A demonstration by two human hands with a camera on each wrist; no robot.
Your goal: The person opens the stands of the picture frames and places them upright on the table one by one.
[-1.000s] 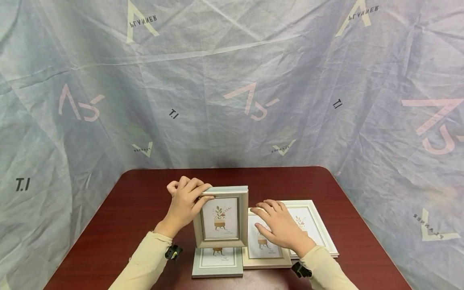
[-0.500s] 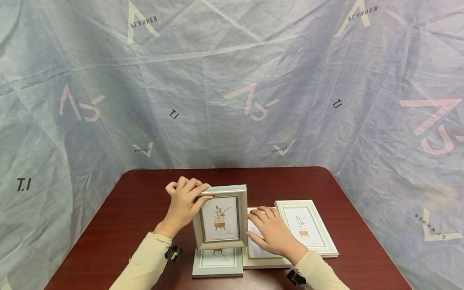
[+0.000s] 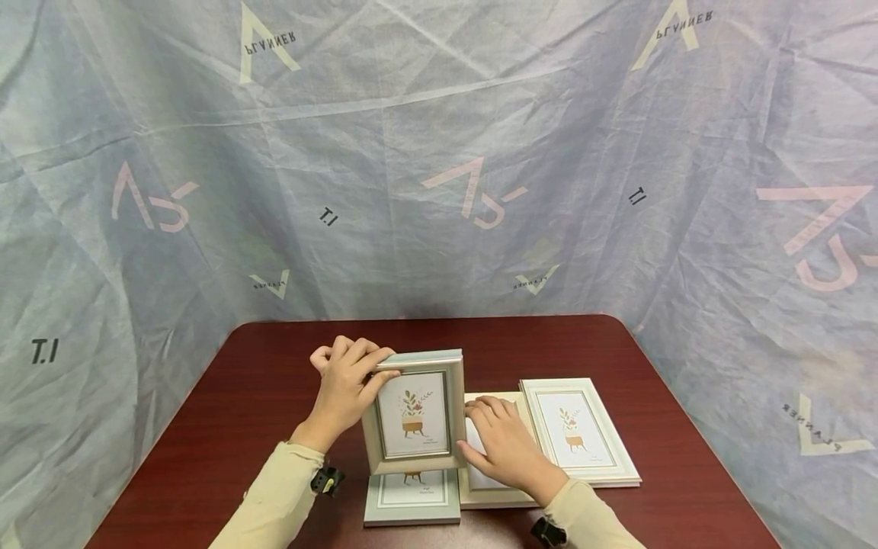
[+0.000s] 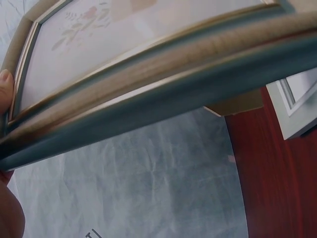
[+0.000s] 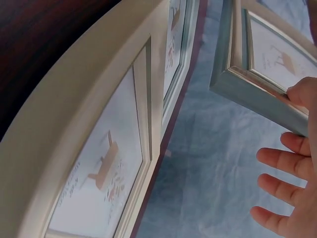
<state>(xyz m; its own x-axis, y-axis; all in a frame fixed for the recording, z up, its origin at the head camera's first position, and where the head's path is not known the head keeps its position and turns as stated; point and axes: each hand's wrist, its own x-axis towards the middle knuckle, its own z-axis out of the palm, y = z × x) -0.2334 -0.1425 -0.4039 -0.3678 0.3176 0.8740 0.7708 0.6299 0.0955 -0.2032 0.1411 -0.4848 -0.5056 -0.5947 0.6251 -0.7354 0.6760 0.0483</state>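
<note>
Right hand [image 3: 506, 448] moved leftward, spread, touching raised picture frame [image 3: 414, 415], left hand [image 3: 344, 393] pinching its corner

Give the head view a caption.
Left fingers hold a picture frame by its upper corner, right fingers at its side, other frames lying flat.

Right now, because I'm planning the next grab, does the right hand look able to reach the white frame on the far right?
Likely yes: the white frame lies face up beside the right hand, nothing seems to rest on it, and the fingers look extended.
</note>
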